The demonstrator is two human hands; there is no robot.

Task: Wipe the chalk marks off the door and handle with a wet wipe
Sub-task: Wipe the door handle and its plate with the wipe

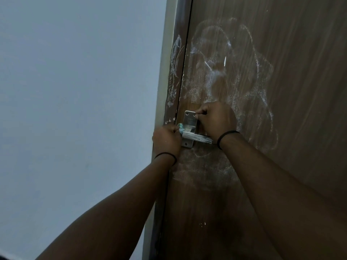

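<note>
Along the door's left edge, by the frame, the handle step is in hand — the brown door (pixel 262 91) still carries smeared chalk marks (pixel 221 59) above and below. The metal handle (pixel 197 138) is streaked white. The right hand (pixel 217 119) curls against the plate's upper right corner; what it pinches I cannot tell. The left hand (pixel 166 138) pinches a bluish wet wipe (pixel 181 127) at the handle's root. Next, I judge — rub along the lever.
</note>
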